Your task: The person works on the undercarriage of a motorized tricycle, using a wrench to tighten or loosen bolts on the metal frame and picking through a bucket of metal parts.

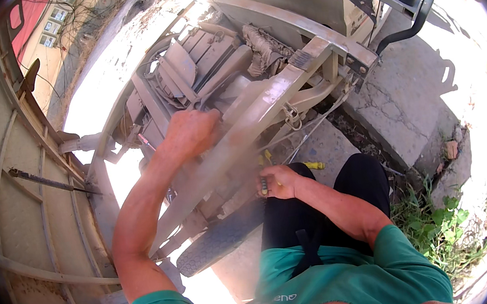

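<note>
My left hand [193,130] is closed and reaches into the open, dusty frame of a vehicle. It is beside grey metal plates [178,66]; its fingers are turned away, so whatever it grips is hidden. Lower and to the right, above my knees, my right hand [280,182] is closed around a small tool with a dark and yellow handle [264,185]. The tool's working end cannot be made out. A dusty metal frame bar [235,132] slants between my hands, blurred at its lower part.
A large curved panel [8,197] stands open on the left. Below the frame is a black tyre [221,244]. A yellow object [315,165] lies on the concrete beyond my knees. Wires [308,135] hang by the frame. Weeds [441,225] grow at the right beside a concrete slab [399,98].
</note>
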The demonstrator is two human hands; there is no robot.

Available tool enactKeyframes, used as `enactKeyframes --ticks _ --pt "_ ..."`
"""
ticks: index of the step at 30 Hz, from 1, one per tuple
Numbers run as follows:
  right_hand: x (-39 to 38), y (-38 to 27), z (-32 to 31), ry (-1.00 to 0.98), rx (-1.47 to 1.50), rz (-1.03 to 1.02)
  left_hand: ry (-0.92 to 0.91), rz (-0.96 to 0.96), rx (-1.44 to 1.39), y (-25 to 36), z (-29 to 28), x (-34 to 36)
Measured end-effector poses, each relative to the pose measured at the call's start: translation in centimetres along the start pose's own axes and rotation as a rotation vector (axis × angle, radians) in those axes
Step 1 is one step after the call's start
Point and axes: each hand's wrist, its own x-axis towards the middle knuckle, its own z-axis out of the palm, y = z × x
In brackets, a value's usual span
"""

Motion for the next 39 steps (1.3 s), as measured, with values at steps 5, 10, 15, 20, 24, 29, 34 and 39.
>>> enactKeyframes --ticks 5,10,15,20,24,29,34,39 --pt "-0.2 0.1 0.4 0.029 0.001 0.006 -0.044 0.041 -0.026 -0.4 0.4 0.0" --pt "0.3 0.1 -0.3 0.011 0.021 -0.003 -0.041 0.051 -0.062 -1.3 0.1 0.6" --pt "0.2 0.0 -0.5 0.007 0.036 0.001 0.164 0.006 -0.31 -1.3 -0.5 -0.1" --pt "0.2 0.6 0.4 -0.011 0.051 0.003 0.117 -0.26 -1.682 -3.2 0.2 -2.2" --pt "0.1 -0.5 0.2 0.042 0.024 0.015 0.278 -0.468 -2.185 -1.5 -0.9 -1.9" --pt "0.4 0.4 -0.3 0.069 0.036 -0.013 0.069 -0.359 -1.897 -3.5 1.4 -2.8" --pt "0.1 0.0 -0.4 0.025 0.044 0.003 0.236 0.124 -0.616 -3.1 1.5 -1.3" --pt "-0.2 -0.3 -0.4 0.033 0.046 0.005 -0.044 0.093 -0.062 -1.0 0.1 -0.1"
